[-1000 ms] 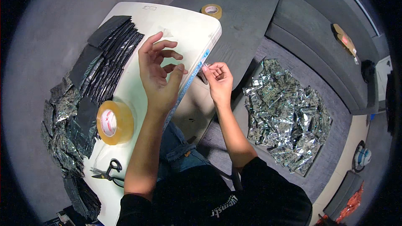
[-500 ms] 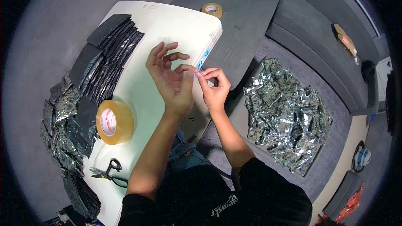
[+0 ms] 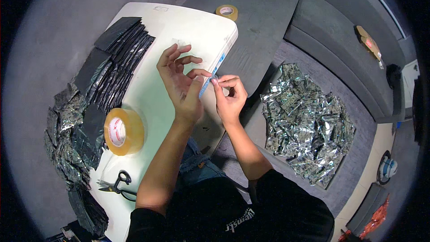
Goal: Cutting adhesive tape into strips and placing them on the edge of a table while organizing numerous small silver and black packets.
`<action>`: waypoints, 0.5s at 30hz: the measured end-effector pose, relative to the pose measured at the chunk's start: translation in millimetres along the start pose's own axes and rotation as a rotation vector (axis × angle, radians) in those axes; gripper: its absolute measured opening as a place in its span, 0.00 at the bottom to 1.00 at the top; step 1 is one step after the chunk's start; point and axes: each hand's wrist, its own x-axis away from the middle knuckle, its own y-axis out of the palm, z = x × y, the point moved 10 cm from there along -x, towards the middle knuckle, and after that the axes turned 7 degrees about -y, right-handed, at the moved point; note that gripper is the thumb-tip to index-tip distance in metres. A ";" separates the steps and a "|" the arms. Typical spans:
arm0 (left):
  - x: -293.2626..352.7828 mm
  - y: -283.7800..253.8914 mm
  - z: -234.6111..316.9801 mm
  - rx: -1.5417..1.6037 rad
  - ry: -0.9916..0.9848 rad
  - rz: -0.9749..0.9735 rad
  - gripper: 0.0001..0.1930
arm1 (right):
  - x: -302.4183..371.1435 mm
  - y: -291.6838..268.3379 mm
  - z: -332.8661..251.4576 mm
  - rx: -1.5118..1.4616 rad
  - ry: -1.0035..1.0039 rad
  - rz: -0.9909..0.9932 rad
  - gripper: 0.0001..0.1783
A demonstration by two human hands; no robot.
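Note:
My left hand [image 3: 181, 78] is held above the white table [image 3: 154, 96] near its right edge. Its fingers are spread and curved, with the index fingertip close to my right fingertips. My right hand [image 3: 231, 98] pinches a small clear scrap [image 3: 214, 77] between thumb and index finger; it looks like film or tape, but is too small to be sure. Beside my left forearm, a large roll of clear yellowish tape [image 3: 136, 132] stands on the table. Black-handled scissors [image 3: 120, 183] lie nearer to me, blades pointing left.
Stacked black plastic packets [image 3: 114, 58] and shiny patterned packets [image 3: 65, 127] line the table's left side. A heap of shiny packets [image 3: 309, 125] fills a low container on the right. Another tape roll [image 3: 227, 12] lies on the grey sofa [image 3: 260, 31], with an opened cardboard box [image 3: 369, 42] farther right.
My left thumb has drawn back from my right fingertips, leaving the small clear scrap in the right-hand pinch. More of the blue strip on the table edge shows between the hands.

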 end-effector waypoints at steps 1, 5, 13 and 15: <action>-1.8 -2.2 -1.8 0.045 -0.016 0.003 0.43 | 1.4 0.1 -0.1 0.000 -0.001 0.000 0.12; -3.2 -4.9 -3.7 0.085 -0.026 0.015 0.41 | 14.6 0.2 -2.7 -0.185 0.183 0.073 0.13; -5.7 -10.1 -4.0 0.066 -0.021 0.035 0.41 | 31.3 3.7 49.7 -0.685 0.565 0.152 0.08; -6.3 -11.6 -4.4 0.085 -0.034 0.039 0.40 | 38.1 7.9 58.8 -0.752 0.591 0.118 0.04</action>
